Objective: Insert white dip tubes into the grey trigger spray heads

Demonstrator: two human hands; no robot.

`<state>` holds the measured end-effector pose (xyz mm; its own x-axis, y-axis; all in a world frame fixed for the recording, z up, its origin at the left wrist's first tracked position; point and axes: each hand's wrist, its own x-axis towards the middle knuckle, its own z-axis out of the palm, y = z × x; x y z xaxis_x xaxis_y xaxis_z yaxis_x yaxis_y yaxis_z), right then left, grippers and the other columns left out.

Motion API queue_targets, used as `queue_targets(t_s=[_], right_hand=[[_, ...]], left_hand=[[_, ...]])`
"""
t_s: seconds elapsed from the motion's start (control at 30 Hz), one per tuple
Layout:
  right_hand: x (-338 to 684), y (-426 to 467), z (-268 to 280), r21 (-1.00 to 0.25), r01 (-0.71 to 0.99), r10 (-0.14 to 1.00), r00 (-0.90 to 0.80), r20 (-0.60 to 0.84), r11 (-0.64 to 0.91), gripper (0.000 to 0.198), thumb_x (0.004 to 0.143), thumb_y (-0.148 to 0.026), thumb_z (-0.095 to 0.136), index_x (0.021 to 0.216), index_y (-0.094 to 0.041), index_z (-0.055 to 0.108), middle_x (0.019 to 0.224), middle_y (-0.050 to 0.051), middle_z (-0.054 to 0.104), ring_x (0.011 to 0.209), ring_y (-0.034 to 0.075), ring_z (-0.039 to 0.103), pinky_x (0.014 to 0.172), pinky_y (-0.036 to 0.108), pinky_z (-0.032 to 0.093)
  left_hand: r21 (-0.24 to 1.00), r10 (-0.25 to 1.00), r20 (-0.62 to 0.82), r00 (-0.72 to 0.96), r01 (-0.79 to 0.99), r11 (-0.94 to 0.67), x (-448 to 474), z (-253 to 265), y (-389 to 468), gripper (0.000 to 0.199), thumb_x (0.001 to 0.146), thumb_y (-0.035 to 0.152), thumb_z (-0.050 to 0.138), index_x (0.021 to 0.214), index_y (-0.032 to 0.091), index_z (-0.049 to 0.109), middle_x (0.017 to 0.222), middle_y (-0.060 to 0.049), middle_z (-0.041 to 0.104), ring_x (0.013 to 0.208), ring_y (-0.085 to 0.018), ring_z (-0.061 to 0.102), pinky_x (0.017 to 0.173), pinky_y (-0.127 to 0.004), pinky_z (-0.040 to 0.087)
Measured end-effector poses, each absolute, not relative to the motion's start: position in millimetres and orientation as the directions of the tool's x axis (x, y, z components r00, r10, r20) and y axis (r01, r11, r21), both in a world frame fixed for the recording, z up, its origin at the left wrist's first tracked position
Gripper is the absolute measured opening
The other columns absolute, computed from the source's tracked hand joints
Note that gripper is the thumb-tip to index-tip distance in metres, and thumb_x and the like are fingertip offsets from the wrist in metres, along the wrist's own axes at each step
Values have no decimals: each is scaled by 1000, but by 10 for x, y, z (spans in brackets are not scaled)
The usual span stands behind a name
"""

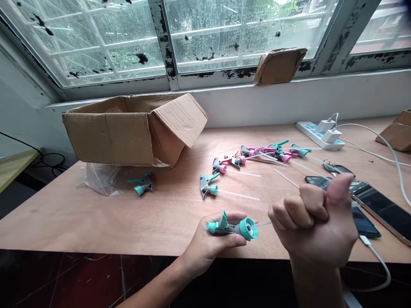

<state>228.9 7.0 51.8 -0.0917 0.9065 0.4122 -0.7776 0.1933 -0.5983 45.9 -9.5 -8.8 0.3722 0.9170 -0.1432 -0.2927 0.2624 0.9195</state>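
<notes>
My left hand is closed around a teal-and-grey trigger spray head, its teal collar facing right. A thin clear dip tube runs from that collar to my right hand, a fist with the thumb up. The fist's fingers are curled at the tube, whose far end is hidden. Beyond my left hand lies another teal spray head with its tube. A teal spray head without a visible tube rests farther left. Several pink and teal spray heads are heaped toward the back.
An open cardboard box stands at the back left, above a clear plastic bag. On the right are a power strip, phones, keys and white cables. The table's front edge runs below my hands.
</notes>
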Motion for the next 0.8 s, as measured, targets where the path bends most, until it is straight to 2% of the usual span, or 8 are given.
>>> queue_targets(t_s=[0.1, 0.27, 0.37, 0.6, 0.7, 0.8], right_hand=[[2260, 96, 539, -600, -785, 900, -139, 413, 154, 65, 105, -63, 36, 58, -22, 17, 46, -9, 8, 39, 9, 5, 36, 28, 8], [2157, 58, 513, -613, -767, 882, -140, 450, 190, 66, 104, -63, 36, 57, -22, 18, 45, -9, 10, 38, 8, 6, 37, 26, 9], [2104, 53, 491, -607, -767, 874, -134, 468, 207, 65, 104, -62, 35, 56, -22, 18, 45, -9, 10, 38, 8, 7, 38, 25, 9], [2039, 95, 441, -601, -772, 892, -102, 439, 208, 66, 102, -66, 38, 56, -22, 19, 45, -10, 11, 37, 6, 7, 36, 21, 11], [1987, 112, 393, -593, -770, 903, -51, 428, 238, 67, 101, -67, 40, 56, -22, 20, 45, -10, 12, 37, 6, 7, 36, 20, 11], [1942, 119, 362, -598, -779, 909, -93, 406, 187, 67, 100, -68, 40, 56, -22, 20, 45, -10, 11, 37, 7, 7, 36, 20, 11]], left_hand=[[925, 923, -154, 351, -278, 260, 460, -92, -97, 43, 67, 26, 95, 107, 20, 82, 99, -5, 83, 97, -27, 75, 96, -37, 52], [918, 931, -122, 343, -317, 237, 466, -72, -88, 37, 69, 23, 93, 105, 18, 81, 98, -7, 84, 104, -31, 74, 100, -41, 51], [913, 935, -112, 336, -337, 231, 470, -63, -86, 35, 70, 21, 92, 103, 18, 81, 92, -6, 84, 103, -30, 75, 99, -41, 52], [910, 946, -129, 296, -344, 232, 480, -102, -63, 38, 65, 23, 94, 101, 18, 82, 91, -6, 83, 95, -28, 74, 96, -40, 51], [929, 952, -144, 270, -294, 224, 496, -88, -67, 40, 63, 25, 95, 101, 17, 83, 92, -6, 81, 91, -26, 72, 92, -36, 50], [948, 929, -148, 339, -220, 231, 517, -40, -94, 35, 62, 27, 95, 94, 15, 84, 80, -3, 78, 81, -23, 69, 80, -32, 50]])
